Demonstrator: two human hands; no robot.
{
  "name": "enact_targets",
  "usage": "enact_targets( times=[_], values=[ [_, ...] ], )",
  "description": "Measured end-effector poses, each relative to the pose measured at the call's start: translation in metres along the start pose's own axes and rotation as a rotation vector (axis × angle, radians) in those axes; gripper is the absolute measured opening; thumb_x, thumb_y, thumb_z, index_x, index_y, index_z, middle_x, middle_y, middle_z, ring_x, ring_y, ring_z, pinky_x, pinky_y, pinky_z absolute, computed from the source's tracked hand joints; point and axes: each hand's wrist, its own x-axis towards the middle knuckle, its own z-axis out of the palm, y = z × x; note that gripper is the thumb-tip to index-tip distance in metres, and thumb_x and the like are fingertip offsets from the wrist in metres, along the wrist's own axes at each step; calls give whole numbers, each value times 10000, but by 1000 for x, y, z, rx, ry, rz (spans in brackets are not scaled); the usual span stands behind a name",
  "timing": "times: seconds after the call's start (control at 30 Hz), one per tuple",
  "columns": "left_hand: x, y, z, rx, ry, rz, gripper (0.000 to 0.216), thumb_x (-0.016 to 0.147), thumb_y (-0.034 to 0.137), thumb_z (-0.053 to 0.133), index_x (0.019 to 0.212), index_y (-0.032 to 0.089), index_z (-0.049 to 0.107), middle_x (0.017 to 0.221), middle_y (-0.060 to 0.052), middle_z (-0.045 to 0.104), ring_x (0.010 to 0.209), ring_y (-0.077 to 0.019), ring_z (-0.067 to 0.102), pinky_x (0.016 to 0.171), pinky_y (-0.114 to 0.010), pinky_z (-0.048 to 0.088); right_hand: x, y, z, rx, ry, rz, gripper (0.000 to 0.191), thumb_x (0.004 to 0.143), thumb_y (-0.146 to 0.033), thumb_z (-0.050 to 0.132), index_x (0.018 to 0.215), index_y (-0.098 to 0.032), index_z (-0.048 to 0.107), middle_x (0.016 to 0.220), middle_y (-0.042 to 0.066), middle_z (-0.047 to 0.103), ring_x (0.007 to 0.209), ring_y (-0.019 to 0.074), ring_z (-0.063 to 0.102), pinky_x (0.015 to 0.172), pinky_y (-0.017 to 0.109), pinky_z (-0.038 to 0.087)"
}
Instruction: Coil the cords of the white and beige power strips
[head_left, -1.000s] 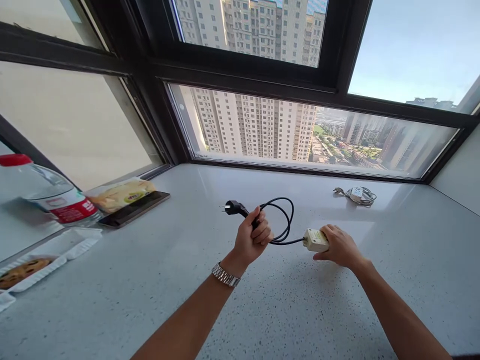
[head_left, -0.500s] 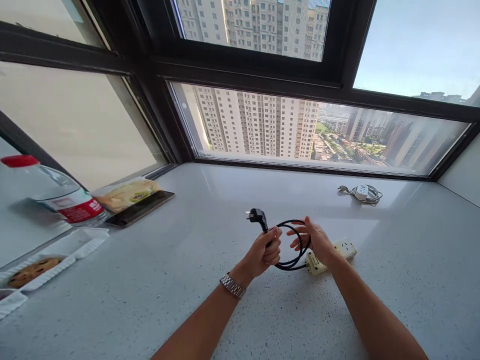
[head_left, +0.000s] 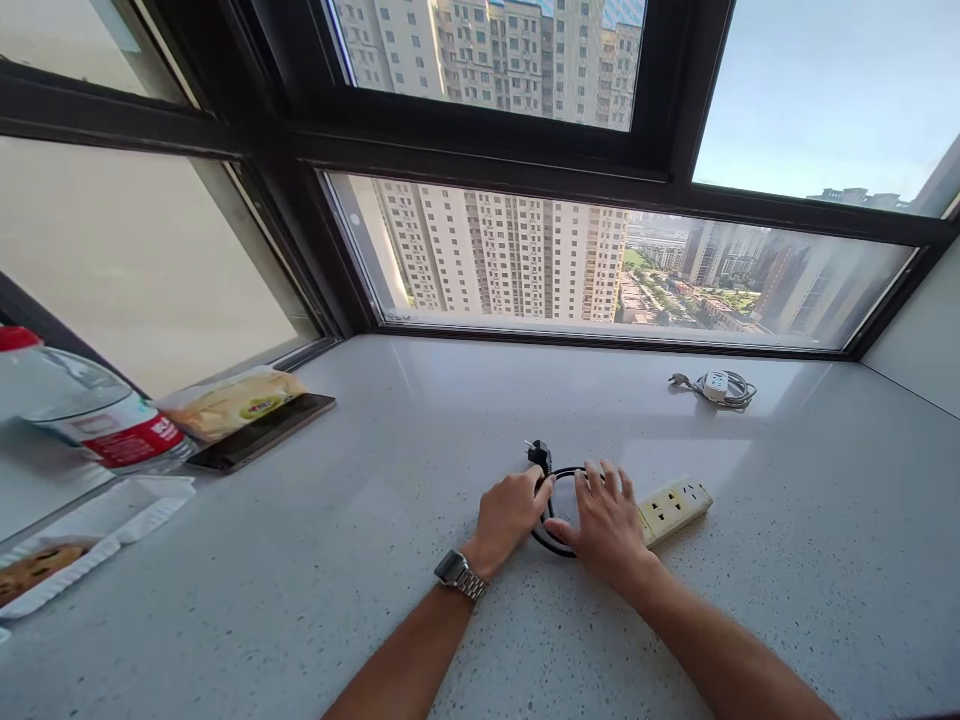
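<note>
A black power cord point(head_left: 553, 543) lies coiled on the speckled white surface. Its plug point(head_left: 538, 455) points up and left at the far side of the coil. My left hand point(head_left: 512, 515) is closed around the cord just below the plug, the wrist wearing a metal-banded watch. Flat over the right part of the coil rests my right hand point(head_left: 604, 520), fingers stretched out and thumb spread, covering some of the loops. To its right sits the cream power strip point(head_left: 675, 512), its near left end hidden behind that hand.
A small white extension socket point(head_left: 716, 386) with a coiled grey cord lies near the window. At left are a bottle with a red label point(head_left: 127, 430), a dark phone point(head_left: 259, 435), a wrapped food packet point(head_left: 232, 400) and a white tray point(head_left: 139, 510) holding a cookie.
Both hands have lowered the cord coil onto the surface. My left hand has turned palm down, and my right hand has moved from beside the loops to lie flat over them.
</note>
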Motion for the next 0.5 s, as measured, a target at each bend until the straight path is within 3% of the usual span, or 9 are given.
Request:
enact_targets(
  times=[0.07,0.1,0.27,0.4,0.5],
  values=[
    [-1,4,1,131,-59,78,193,871,345,445,764,209,530,766,-89,641,731,-242,616,556,-275,277,-7,-9,7,-81,-11,-63,732,789,-589,562,1355,-138,455,1425,195,402,1344,391,269,1083,589,175],
    [-1,6,1,156,-80,106,181,875,309,426,774,206,535,816,-100,651,757,-245,620,566,-280,286,-9,-13,11,-88,-22,-88,743,795,-582,556,1369,-126,434,1436,197,387,1346,383,270,1087,581,177],
    [3,2,-3,159,-190,139,186,862,226,403,783,199,569,859,-118,675,794,-256,634,604,-298,328,-10,-16,12,-69,-106,-163,639,846,-469,540,1390,-171,386,1402,171,439,1202,329,468,958,474,388],
    [0,1,-7,111,-243,210,251,880,336,423,983,195,605,843,-100,680,795,-244,639,597,-280,354,-1,8,-3,-54,-154,-102,334,888,-344,501,1190,-208,545,1101,102,625,963,250,586,770,345,457],
    [-5,6,-8,87,-233,262,444,896,465,382,1187,170,542,780,-75,664,700,-214,619,548,-262,350,1,39,-13,-27,-198,-88,222,908,-316,469,1036,-190,600,959,76,635,831,196,600,666,268,430]
  ],
)
